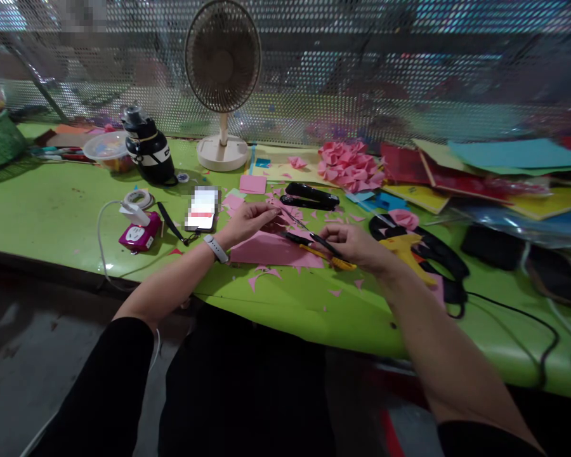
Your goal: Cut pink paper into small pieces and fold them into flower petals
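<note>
My right hand (345,244) is closed round the dark handles of a pair of scissors (326,245), whose blades point left and away from me. Close to the blade tips, my left hand (250,223) has thumb and fingers pinched together; whatever is between them is too small to make out. Under both hands lies a sheet of pink paper (261,249). A black-and-yellow tool (309,244), perhaps a cutter, rests partly hidden below the scissors. Just beyond my hands is a black stapler (309,197). Pink paper scraps (264,276) are scattered around.
A heap of pink folded paper pieces (347,166) lies behind the stapler. On the right are a yellow glue gun (406,254) and stacked coloured sheets (504,171). A phone (203,209), black bottle (148,149), purple power adapter (140,233) and fan (223,152) stand left.
</note>
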{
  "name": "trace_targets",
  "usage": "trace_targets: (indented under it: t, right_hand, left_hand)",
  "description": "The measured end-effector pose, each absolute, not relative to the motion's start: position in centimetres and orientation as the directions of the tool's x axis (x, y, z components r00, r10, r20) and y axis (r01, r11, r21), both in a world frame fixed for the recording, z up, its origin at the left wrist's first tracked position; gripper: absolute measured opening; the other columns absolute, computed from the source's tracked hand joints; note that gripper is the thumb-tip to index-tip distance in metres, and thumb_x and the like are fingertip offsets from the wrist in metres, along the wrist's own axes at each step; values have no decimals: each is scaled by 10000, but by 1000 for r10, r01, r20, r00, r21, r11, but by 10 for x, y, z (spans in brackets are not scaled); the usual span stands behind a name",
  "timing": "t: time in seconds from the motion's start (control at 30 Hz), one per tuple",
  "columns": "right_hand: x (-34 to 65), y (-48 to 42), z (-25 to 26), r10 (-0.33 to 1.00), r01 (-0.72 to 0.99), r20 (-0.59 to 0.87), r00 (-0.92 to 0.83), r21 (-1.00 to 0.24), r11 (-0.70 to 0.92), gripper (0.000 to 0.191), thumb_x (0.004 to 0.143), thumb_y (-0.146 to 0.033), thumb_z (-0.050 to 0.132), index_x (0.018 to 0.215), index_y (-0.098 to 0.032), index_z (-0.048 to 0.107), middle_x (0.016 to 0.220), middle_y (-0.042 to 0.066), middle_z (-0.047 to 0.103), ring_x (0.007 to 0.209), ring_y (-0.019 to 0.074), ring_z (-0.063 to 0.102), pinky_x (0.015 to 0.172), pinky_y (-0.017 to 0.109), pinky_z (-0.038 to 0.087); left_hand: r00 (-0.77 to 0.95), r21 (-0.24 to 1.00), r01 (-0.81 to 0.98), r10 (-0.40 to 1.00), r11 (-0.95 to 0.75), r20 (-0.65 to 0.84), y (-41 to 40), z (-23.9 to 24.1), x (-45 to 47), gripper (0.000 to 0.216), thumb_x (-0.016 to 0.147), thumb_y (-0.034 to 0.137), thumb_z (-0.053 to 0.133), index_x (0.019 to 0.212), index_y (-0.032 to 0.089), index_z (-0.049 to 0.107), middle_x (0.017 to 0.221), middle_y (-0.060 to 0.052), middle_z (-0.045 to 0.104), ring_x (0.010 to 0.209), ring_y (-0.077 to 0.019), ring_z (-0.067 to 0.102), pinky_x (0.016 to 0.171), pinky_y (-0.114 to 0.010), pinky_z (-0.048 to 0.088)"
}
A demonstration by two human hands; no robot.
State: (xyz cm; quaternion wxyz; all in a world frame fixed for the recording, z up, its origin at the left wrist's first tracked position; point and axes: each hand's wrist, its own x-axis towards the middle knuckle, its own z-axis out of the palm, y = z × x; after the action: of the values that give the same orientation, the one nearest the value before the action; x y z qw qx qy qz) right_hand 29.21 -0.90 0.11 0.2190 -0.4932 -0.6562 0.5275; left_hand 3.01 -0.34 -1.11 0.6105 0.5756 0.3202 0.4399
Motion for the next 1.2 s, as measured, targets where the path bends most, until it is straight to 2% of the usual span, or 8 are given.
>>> trace_targets:
  t: [0.2, 0.53, 0.83, 1.0, 1.2]
  right_hand:
    - [290, -9, 2, 883, 421, -230, -409, -906, -41, 573, 498, -642, 910, 716, -209, 605, 593, -16, 594, 497, 98, 500, 433, 240, 363]
    - [292, -8, -6, 867, 392, -257, -426, -916, -79, 553, 555, -630, 901, 758, -205, 610, 585, -14, 608, 482, 97, 511, 436, 234, 355]
    - [291, -8, -16, 862, 337, -239, -446, -938, -85, 510, 612, -619, 884, 815, -211, 654, 638, 2, 643, 513, 116, 550, 447, 245, 369]
    - [291, -8, -17, 857, 336, -248, -452, -937, -93, 475, 654, -594, 872, 828, -208, 657, 648, 3, 651, 491, 106, 524, 432, 243, 332]
    - [289, -10, -15, 864, 336, -254, -434, -936, -106, 502, 620, -603, 887, 809, -205, 647, 624, -4, 634, 483, 100, 515, 424, 235, 314]
  left_hand:
    - [418, 981, -177, 897, -75, 144, -3, -12, 31, 324, 896, 458, 701, 959, 141, 728, 950, -106, 786, 897, -177, 761, 932, -370, 602]
    - [410, 969, -189, 884, -160, 226, -1, -17, 32, 404, 874, 542, 707, 942, 144, 723, 932, -98, 768, 877, -170, 741, 925, -375, 596]
    - [406, 975, -188, 895, -116, 185, -2, -21, 34, 391, 867, 537, 713, 947, 154, 709, 891, -81, 763, 857, -157, 736, 906, -360, 594]
    - [421, 970, -223, 887, -99, 187, -3, -21, 35, 371, 863, 526, 722, 921, 160, 707, 906, -81, 767, 860, -158, 738, 910, -365, 596]
    - [442, 967, -232, 873, -108, 204, -3, -21, 34, 365, 879, 510, 716, 938, 150, 712, 903, -82, 764, 875, -159, 742, 907, -357, 597]
